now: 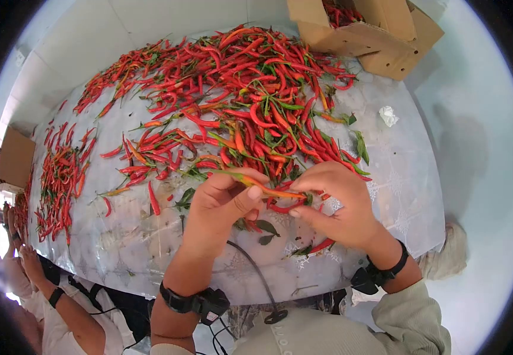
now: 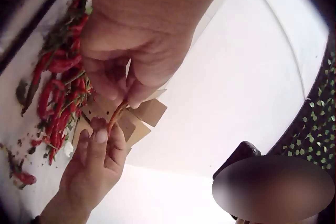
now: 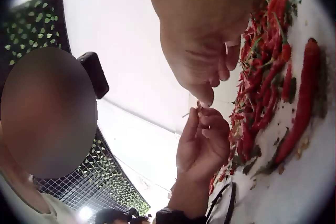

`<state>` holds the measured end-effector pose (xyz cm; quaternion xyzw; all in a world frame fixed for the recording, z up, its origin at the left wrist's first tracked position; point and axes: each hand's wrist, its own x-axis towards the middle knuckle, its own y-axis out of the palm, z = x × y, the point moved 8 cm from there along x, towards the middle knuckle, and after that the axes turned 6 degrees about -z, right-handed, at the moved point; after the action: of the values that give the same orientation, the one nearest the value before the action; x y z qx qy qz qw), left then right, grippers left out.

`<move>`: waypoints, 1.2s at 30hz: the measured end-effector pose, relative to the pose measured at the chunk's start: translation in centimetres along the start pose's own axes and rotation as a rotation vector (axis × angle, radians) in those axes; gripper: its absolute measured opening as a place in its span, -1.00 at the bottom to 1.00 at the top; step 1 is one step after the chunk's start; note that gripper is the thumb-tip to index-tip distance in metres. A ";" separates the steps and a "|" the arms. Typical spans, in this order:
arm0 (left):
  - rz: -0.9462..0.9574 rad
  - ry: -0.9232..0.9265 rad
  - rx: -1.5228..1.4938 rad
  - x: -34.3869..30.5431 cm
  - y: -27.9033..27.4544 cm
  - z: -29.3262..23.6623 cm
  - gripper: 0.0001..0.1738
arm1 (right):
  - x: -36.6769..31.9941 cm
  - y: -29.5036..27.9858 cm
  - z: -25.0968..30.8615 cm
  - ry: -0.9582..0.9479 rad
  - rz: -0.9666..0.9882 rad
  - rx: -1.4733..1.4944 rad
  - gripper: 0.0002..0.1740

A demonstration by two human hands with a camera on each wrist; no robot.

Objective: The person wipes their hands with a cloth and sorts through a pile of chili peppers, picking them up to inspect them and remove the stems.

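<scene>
Left hand (image 1: 218, 204) and right hand (image 1: 342, 207) pinch one orange chilli (image 1: 271, 191) near the front edge of the table (image 1: 401, 195), pile (image 1: 250, 89) beyond.

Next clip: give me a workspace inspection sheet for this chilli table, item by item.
Surface: table under clear patterned sheet, largely covered with chillies.
Job's things: orange chilli held above the near edge; large chilli heap behind it.
Clutter: loose leaves, crumpled tissue.
Grips: left hand and right hand each pinch the orange chilli.
Cables: black cable hangs near the left wrist.
Surroundings: open cardboard box holding chillies at the far edge; another person's arm at near left.
</scene>
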<state>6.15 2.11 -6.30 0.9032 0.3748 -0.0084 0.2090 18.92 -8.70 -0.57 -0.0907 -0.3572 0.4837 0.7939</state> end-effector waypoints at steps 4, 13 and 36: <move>-0.096 0.035 -0.042 0.0 -0.2 -0.8 -0.79 | -0.4 -1.1 -1.5 0.218 0.274 -0.022 -0.59; -0.034 0.034 -0.203 0.8 -1.9 -0.5 -0.83 | -4.2 1.2 -3.0 0.161 0.839 -0.104 -0.70; -0.378 0.286 0.258 -0.1 -2.4 -3.0 -0.30 | -2.8 1.1 -6.8 0.782 0.221 0.817 -0.80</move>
<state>4.01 4.65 -4.43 0.8285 0.5581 0.0326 0.0320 21.80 -9.12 -7.36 0.0145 0.1904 0.5929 0.7823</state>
